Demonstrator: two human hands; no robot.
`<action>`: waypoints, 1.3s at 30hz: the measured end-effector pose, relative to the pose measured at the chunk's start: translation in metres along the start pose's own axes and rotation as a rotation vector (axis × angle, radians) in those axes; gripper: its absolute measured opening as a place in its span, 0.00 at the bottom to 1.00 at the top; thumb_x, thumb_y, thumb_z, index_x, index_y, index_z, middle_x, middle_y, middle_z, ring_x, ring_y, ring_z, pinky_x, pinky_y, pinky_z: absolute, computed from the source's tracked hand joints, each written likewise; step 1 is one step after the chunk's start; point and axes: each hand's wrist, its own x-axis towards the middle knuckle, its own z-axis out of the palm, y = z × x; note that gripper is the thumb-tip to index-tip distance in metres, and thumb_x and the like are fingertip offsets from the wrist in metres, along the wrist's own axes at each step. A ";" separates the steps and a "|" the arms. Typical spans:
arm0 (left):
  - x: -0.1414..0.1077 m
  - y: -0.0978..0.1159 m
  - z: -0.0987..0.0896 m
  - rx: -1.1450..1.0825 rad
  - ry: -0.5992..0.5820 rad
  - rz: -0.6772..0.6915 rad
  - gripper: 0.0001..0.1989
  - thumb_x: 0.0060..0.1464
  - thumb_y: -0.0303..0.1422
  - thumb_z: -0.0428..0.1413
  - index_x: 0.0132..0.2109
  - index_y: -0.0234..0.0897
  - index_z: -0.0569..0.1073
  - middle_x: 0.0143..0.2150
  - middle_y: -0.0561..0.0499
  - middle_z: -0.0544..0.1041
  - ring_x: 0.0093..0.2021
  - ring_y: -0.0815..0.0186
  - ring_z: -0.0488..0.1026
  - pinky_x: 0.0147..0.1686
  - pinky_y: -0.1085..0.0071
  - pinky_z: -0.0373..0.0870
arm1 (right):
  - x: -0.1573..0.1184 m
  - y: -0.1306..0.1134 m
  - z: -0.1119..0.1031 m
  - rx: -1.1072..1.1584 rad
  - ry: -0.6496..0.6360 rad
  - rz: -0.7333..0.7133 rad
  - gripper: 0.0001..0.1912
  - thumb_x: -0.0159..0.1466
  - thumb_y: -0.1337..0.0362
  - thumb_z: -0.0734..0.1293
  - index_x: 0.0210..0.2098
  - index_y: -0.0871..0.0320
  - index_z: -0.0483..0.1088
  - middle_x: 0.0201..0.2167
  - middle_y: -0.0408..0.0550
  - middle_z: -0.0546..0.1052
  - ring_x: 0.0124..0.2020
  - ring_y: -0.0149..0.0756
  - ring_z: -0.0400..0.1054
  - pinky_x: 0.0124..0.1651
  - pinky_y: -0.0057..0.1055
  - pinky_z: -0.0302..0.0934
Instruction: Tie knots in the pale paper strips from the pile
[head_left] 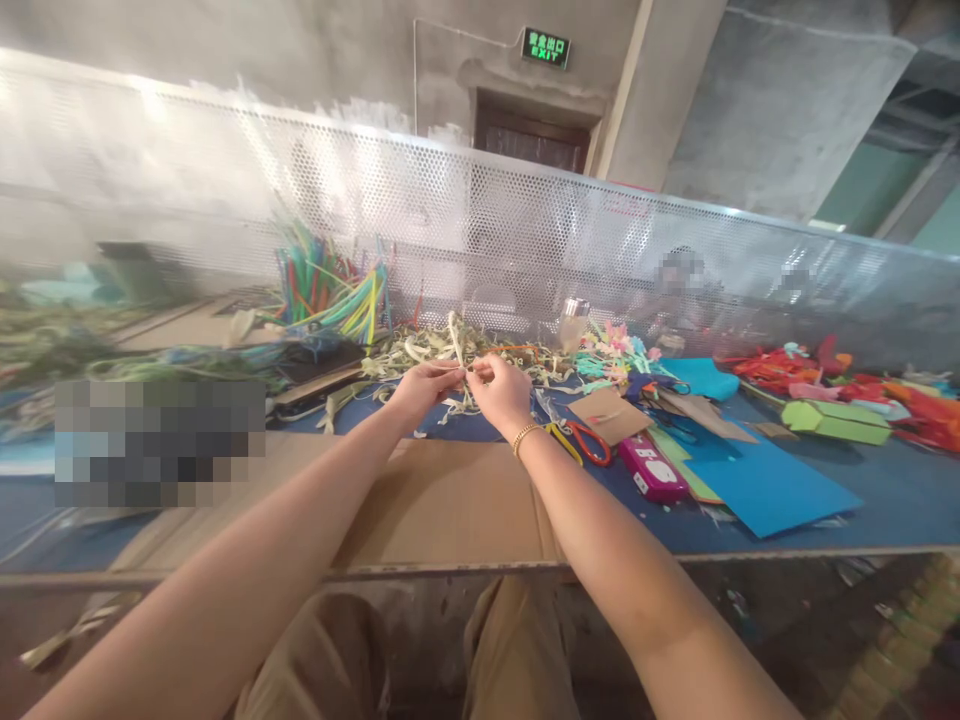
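Both hands meet above the middle of the table, fingertips almost touching. My left hand [426,390] is closed in a pinch on a pale strip [456,338], whose end sticks up above the fingers. Close beside it on the right, my right hand [501,390] has its thumb and fingers pressed together near the lower part of the strip; what lies between them is too small to make out. Behind and below the hands lies a heap of dry, pale green strips [405,352]. A flat cardboard sheet [457,505] lies beneath my forearms.
Right of my hands are red-handled scissors [589,443], a magenta box [651,468], blue sheets [772,485], a green paper piece [836,422] and red paper pieces [795,375]. Colourful stems [330,285] stand at the back left. A perforated metal screen [510,230] and a bottle [574,322] are behind.
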 end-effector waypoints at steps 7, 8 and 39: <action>-0.001 -0.001 0.001 -0.122 -0.085 -0.082 0.13 0.39 0.31 0.68 0.34 0.35 0.76 0.27 0.52 0.75 0.28 0.73 0.71 0.25 0.80 0.64 | 0.006 0.015 0.014 0.356 -0.051 0.222 0.16 0.59 0.50 0.63 0.27 0.55 0.75 0.26 0.46 0.77 0.34 0.37 0.70 0.41 0.34 0.61; -0.002 -0.001 0.002 -0.105 -0.120 -0.100 0.12 0.40 0.32 0.67 0.34 0.34 0.75 0.27 0.52 0.75 0.26 0.74 0.70 0.24 0.80 0.64 | 0.007 0.018 0.018 0.505 -0.040 0.232 0.15 0.57 0.51 0.65 0.29 0.56 0.76 0.28 0.45 0.78 0.34 0.36 0.70 0.40 0.33 0.62; -0.002 0.001 0.015 -0.330 -0.167 -0.142 0.04 0.46 0.26 0.60 0.32 0.32 0.73 0.29 0.53 0.73 0.25 0.77 0.68 0.25 0.81 0.66 | 0.005 0.010 0.037 0.553 0.069 0.275 0.11 0.58 0.59 0.61 0.22 0.57 0.62 0.20 0.39 0.66 0.24 0.29 0.59 0.29 0.26 0.51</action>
